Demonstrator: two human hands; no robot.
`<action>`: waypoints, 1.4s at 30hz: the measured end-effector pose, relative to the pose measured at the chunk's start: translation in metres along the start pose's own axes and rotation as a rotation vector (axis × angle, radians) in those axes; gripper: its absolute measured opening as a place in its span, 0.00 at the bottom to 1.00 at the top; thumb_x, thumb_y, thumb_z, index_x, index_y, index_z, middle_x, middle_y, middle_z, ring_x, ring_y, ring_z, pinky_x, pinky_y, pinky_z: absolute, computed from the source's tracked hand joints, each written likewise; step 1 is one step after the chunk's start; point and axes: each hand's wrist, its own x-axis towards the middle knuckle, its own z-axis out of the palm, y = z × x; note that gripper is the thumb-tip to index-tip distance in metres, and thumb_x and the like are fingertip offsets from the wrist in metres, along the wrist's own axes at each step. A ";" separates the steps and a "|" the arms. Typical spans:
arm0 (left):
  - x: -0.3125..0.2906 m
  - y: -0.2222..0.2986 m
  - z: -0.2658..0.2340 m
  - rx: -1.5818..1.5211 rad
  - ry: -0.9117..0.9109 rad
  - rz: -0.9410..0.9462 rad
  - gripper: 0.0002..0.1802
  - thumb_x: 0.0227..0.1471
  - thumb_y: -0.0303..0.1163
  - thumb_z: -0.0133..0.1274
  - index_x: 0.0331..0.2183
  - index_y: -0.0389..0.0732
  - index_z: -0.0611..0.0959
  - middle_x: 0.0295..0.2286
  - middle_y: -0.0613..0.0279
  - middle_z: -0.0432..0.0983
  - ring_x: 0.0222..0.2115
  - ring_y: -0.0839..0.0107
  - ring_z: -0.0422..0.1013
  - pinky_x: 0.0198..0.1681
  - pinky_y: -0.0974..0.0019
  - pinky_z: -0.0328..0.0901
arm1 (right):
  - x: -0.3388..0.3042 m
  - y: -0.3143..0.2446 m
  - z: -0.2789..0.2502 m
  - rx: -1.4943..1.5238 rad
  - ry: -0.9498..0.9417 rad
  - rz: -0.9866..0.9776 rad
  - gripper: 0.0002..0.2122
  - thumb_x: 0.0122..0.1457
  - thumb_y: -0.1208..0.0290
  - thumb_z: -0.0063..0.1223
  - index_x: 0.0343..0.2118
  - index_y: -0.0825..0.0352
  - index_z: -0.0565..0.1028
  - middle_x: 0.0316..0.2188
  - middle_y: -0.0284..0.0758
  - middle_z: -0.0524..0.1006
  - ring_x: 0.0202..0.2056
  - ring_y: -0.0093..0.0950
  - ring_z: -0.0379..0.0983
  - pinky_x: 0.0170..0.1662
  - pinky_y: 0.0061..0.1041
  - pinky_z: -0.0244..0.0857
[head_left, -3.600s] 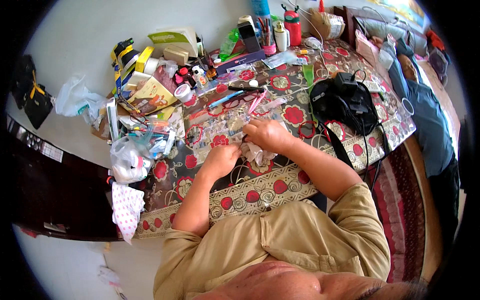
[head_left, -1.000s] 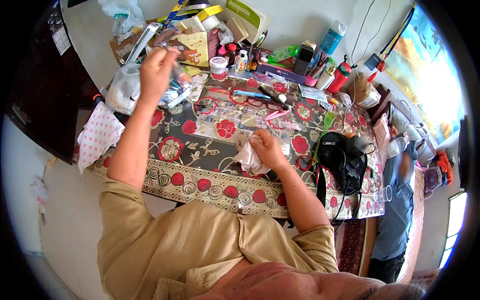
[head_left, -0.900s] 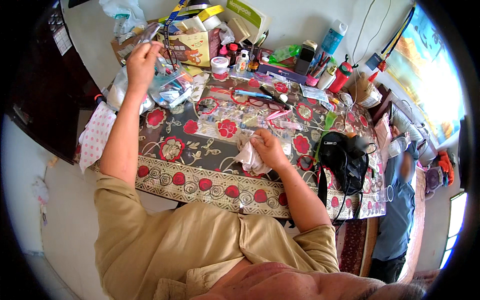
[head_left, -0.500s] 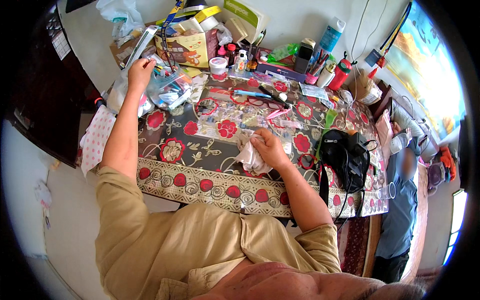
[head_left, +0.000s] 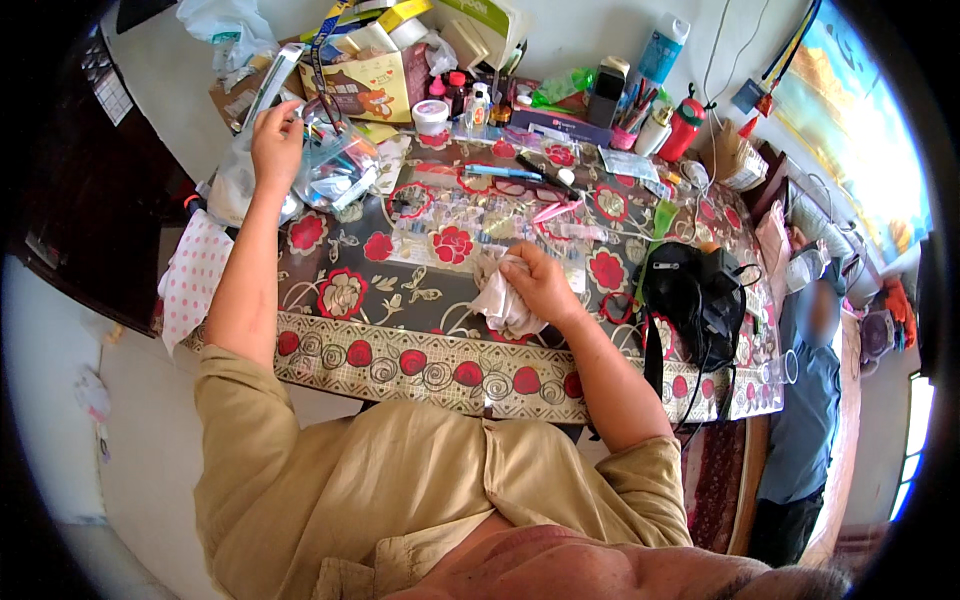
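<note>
My right hand (head_left: 543, 285) grips a crumpled whitish cloth (head_left: 503, 305), which rests on the flowered tablecloth (head_left: 400, 345) near the front of the table. At the far left, my left hand (head_left: 276, 150) is raised beside a clear plastic container (head_left: 340, 182) packed with pens and small items. Its fingers are bent together near the container's upper edge; what they hold, if anything, is hidden. Just behind that hand, a long white object (head_left: 272, 85) leans at a slant. A white plastic bag (head_left: 235, 180) lies by my left wrist.
Along the back stand a cartoon-printed box (head_left: 375, 88), a white jar (head_left: 431, 117), small bottles and a red bottle (head_left: 684, 128). Pens (head_left: 500, 171) and glasses (head_left: 520, 188) lie mid-table. To the right are a black mesh bag (head_left: 700, 300), a clear cup (head_left: 778, 368) and another person (head_left: 800, 410).
My left hand has shifted slightly left and down at the pen container, its fingers still bent. The right hand stays on the cloth. The whole view has tilted a little.
</note>
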 end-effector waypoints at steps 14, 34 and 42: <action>-0.088 0.123 0.118 -0.325 -0.781 0.360 0.07 0.42 0.26 0.49 0.29 0.40 0.78 0.31 0.58 0.69 0.31 0.61 0.69 0.34 0.63 0.64 | -0.001 -0.010 -0.005 -0.032 -0.142 -0.008 0.11 0.52 0.70 0.52 0.35 0.69 0.70 0.27 0.39 0.73 0.30 0.27 0.69 0.34 0.25 0.63; -0.107 0.145 0.193 -0.414 -0.635 0.234 0.12 0.39 0.26 0.54 0.33 0.42 0.78 0.31 0.59 0.69 0.30 0.61 0.69 0.33 0.63 0.65 | 0.001 -0.009 -0.013 -0.064 -0.182 -0.013 0.11 0.51 0.71 0.53 0.36 0.68 0.70 0.27 0.41 0.73 0.30 0.32 0.71 0.35 0.26 0.63; -0.122 0.173 0.194 -0.337 -0.795 0.412 0.13 0.38 0.34 0.58 0.31 0.43 0.78 0.28 0.60 0.70 0.32 0.60 0.68 0.33 0.61 0.63 | 0.001 -0.012 -0.015 -0.044 -0.186 0.013 0.10 0.51 0.70 0.52 0.35 0.67 0.69 0.27 0.40 0.73 0.30 0.33 0.71 0.34 0.26 0.63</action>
